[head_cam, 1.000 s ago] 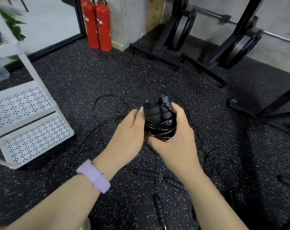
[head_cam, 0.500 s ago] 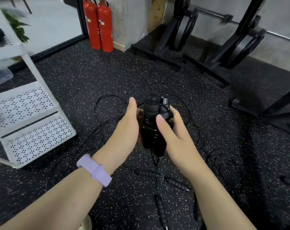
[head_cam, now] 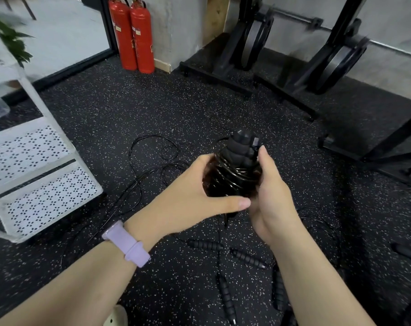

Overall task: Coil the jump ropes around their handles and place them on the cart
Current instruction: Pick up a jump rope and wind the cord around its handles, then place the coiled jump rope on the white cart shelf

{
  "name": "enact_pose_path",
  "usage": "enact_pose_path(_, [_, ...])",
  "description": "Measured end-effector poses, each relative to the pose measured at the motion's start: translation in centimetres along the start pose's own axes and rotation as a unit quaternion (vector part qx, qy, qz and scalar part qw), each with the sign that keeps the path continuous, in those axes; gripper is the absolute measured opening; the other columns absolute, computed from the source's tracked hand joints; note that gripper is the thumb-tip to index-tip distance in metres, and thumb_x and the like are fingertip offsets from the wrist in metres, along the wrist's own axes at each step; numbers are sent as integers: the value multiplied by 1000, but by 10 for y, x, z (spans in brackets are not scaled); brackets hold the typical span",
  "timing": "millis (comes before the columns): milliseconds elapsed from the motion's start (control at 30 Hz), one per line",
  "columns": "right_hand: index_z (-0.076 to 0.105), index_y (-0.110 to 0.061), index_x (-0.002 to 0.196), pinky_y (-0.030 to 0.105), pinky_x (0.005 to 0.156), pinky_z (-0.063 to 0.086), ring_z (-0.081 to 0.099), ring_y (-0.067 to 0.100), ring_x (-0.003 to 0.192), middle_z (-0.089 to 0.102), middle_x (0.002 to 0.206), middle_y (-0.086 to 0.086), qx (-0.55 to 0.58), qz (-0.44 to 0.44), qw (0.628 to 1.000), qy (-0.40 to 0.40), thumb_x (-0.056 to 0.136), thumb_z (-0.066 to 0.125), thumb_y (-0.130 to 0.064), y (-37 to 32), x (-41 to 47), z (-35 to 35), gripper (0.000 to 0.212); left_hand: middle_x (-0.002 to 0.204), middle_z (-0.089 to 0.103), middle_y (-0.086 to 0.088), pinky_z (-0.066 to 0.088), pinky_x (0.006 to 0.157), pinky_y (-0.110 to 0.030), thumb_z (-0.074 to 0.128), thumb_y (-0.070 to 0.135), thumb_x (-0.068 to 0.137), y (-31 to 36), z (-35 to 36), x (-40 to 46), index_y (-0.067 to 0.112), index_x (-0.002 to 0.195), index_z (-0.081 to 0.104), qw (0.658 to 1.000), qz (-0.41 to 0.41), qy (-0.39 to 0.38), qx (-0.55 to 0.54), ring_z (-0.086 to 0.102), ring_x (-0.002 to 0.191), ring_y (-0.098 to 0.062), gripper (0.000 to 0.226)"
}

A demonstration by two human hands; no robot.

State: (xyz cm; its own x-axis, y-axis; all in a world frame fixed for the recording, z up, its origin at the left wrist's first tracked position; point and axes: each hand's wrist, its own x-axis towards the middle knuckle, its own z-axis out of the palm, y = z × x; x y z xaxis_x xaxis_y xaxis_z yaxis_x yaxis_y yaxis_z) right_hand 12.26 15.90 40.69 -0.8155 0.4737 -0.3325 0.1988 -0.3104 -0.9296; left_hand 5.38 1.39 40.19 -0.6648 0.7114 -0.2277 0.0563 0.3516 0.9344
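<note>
The person holds a coiled jump rope (head_cam: 235,170) in the air above the floor (head_cam: 133,114), between both hands. Its two black handles (head_cam: 241,149) stand side by side and point up, and shiny black rope is wound round and round their lower part.

The left hand (head_cam: 192,196) wraps round the left side of the bundle. Its fingers curl behind the coil and its thumb reaches across under it, so this hand grasps the rope. A purple wristband (head_cam: 126,243) sits on the left wrist.

The right hand (head_cam: 270,194) cups the right side of the bundle. Its thumb lies up along the handles and its palm presses the coil. Its other fingers are hidden behind the bundle, but the hand looks wrapped round it too.

More jump ropes lie loose on the dark speckled floor. Thin black rope (head_cam: 152,156) loops on the floor behind the left hand. Four spare handles (head_cam: 246,257) lie on the floor below the hands, near the bottom edge of the view.

The white cart (head_cam: 42,184) stands at the left edge of the floor, well apart from the hands. Its shelves have small holes in them.

Two red fire extinguishers (head_cam: 133,34) stand by the far wall. Black gym racks with weight plates (head_cam: 329,62) stand along the far right side of the floor. A green plant (head_cam: 9,38) shows at the top left corner.
</note>
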Motion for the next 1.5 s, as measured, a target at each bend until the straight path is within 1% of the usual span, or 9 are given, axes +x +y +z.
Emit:
enact_pose_path(233, [75, -29, 116, 48, 106, 49, 72, 19, 110, 79, 112, -1, 36, 4, 999, 19, 103, 46, -55, -3, 5, 8, 41, 118, 68, 23, 50, 102, -40, 86, 57, 60, -14, -5, 1, 46, 124, 52, 998, -31, -14, 56, 66, 109, -1, 73])
enact_pose_path(433, [74, -32, 121, 52, 111, 45, 70, 20, 115, 77, 117, -3, -2, -9, 1000, -30, 101, 45, -57, -5, 11, 30, 43, 110, 75, 11, 51, 101, -47, 81, 44, 79, -11, -23, -8, 30, 119, 65, 996, -28, 29, -85, 70, 103, -10, 46])
enact_pose_path(600, [72, -20, 117, 54, 110, 46, 70, 24, 114, 77, 115, 3, 4, -13, 1000, -25, 93, 55, -53, -1, 19, 56, 44, 119, 73, -10, 51, 102, -51, 50, 44, 100, -11, -44, -22, 10, 132, 60, 980, -46, 35, -192, 67, 112, -36, 47])
enact_pose_path(733, [71, -20, 119, 56, 102, 54, 74, 27, 106, 78, 112, 4, -10, -4, 999, -44, 96, 55, -54, 4, 28, 89, 44, 116, 75, 4, 56, 96, -42, 55, 12, 102, -25, -62, -38, 20, 126, 63, 989, -41, 73, -119, 70, 107, -17, 27])
enact_pose_path(867, [70, -20, 119, 58, 97, 56, 75, 30, 102, 79, 108, 6, -34, 7, 995, -91, 95, 53, -56, 22, 33, 133, 46, 102, 77, 6, 57, 80, -32, 66, 16, 95, -43, -89, -54, 17, 119, 62, 981, -77, 144, -107, 73, 85, -9, 24])
enact_pose_path(1133, [73, -22, 116, 52, 99, 57, 76, 25, 100, 80, 105, 3, -73, 50, 984, -155, 93, 53, -59, 70, 37, 245, 48, 92, 78, 4, 62, 84, -37, 74, 19, 91, -100, -163, -103, 22, 100, 68, 952, -121, 244, -138, 76, 85, -20, 11])
enact_pose_path(1300, [74, -25, 114, 47, 100, 55, 73, 21, 106, 78, 112, 2, -60, 84, 978, -182, 100, 50, -58, 101, 35, 305, 43, 91, 78, 3, 62, 86, -39, 76, 14, 89, -149, -209, -125, 16, 93, 69, 923, -155, 302, -183, 75, 91, -31, 8])
enact_pose_path(1433, [70, -28, 102, 37, 89, 55, 70, 16, 97, 75, 107, -1, -92, 116, 965, -216, 107, 43, -50, 129, 33, 340, 36, 116, 71, -13, 59, 92, -43, 86, 24, 78, -186, -237, -138, -5, 121, 56, 886, -185, 351, -241, 76, 90, -31, 59])
enact_pose_path(1500, [70, -26, 104, 39, 88, 57, 70, 17, 97, 74, 107, 0, -132, 105, 958, -230, 108, 42, -47, 147, 32, 357, 35, 108, 73, -12, 61, 88, -39, 83, 17, 83, -205, -250, -140, -7, 126, 56, 863, -194, 386, -260, 76, 84, -25, 56])
